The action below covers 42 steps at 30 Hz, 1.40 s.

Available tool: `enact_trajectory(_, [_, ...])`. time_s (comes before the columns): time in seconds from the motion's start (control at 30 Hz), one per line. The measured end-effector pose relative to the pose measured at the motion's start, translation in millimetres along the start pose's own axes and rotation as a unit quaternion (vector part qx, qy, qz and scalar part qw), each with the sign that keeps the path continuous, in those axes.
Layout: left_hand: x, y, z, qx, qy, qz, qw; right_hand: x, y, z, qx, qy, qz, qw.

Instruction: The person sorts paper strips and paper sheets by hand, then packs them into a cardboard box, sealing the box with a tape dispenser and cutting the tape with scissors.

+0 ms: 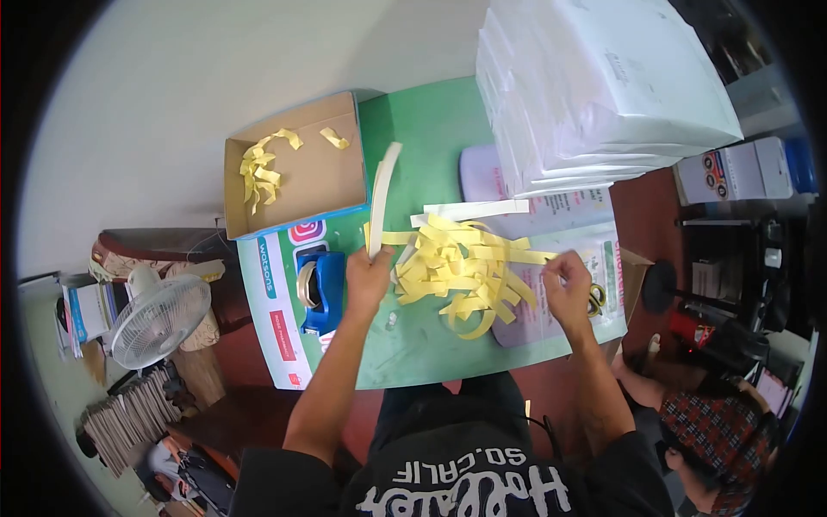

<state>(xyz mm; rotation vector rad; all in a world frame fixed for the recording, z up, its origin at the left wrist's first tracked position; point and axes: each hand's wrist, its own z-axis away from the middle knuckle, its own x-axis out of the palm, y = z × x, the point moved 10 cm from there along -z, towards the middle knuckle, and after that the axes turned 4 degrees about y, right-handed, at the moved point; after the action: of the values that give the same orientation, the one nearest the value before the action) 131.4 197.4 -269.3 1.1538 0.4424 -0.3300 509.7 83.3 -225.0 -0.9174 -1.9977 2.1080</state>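
My left hand (369, 280) is closed around a bundle of pale paper strips (384, 189) that sticks up past the fingers. From beside that hand a yellow strip runs right, into a loose heap of yellow paper strips (461, 267). At the heap's right side, my right hand (566, 284) pinches the end of a yellow paper strip (525, 255); its far end is lost in the heap. Just behind the heap lie flat white strips (474, 209). A pair of scissors (596, 299) rests right of my right hand, partly hidden by it.
A blue tape dispenser (326, 297) stands left of my left hand. Behind it, an open cardboard box (323, 194) holds a few curled yellow strips. White wrapped stacks (594, 95) rise at the back right of the green table (422, 112). Another person (715, 431) sits at lower right.
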Motion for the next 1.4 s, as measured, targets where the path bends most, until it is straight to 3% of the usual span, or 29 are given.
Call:
enact_trajectory(0.1, [5,-17,1,0.025,0.050,-0.123,0.991,62,-42,-33,-0.019,-0.132,0.052,0.990])
enact_trajectory(0.17, [7,-6,9,0.009,0.055,-0.158,0.986,110,-72,-51,-0.226,-0.138,0.178,0.948])
enact_trajectory(0.33, [14,0,10,-0.020,0.008,-0.210,0.977,185,-46,-83,-0.187,-0.247,0.358,0.881])
enact_trajectory(0.37, [17,-1,7,0.015,0.018,-0.210,0.977,191,-37,-84,-0.176,-0.269,0.393,0.861])
enact_trajectory(0.5, [29,-4,7,0.000,-0.045,-0.259,0.965,199,-24,-84,-0.090,-0.340,0.416,0.839])
enact_trajectory(0.6, [34,-18,2,-0.041,-0.106,-0.221,0.969,196,-22,-81,-0.111,-0.330,0.396,0.850])
enact_trajectory(0.7, [27,-12,3,0.015,-0.083,-0.149,0.985,189,-38,-78,-0.142,-0.294,0.391,0.861])
enact_trajectory(0.87, [-1,-5,15,0.020,-0.016,0.161,0.987,189,-21,-76,-0.112,-0.289,0.385,0.869])
enact_trajectory(0.97, [-12,11,25,-0.014,-0.012,0.256,0.966,181,-38,-74,-0.147,-0.248,0.348,0.892])
enact_trajectory(1.07, [-20,32,31,-0.031,0.000,0.324,0.946,149,-101,-73,-0.220,-0.085,0.274,0.932])
enact_trajectory(1.17, [-15,39,24,0.008,-0.043,0.335,0.941,126,-145,-72,-0.196,-0.026,0.151,0.969])
enact_trajectory(1.23, [-6,42,22,0.000,-0.074,0.348,0.934,138,-152,-67,-0.049,-0.123,-0.017,0.991])
enact_trajectory(1.3, [5,47,25,-0.013,-0.089,0.326,0.941,161,-153,-45,0.093,-0.216,-0.158,0.959])
enact_trajectory(1.4, [25,57,42,-0.047,-0.125,0.352,0.926,185,-124,-17,0.141,-0.220,-0.157,0.952])
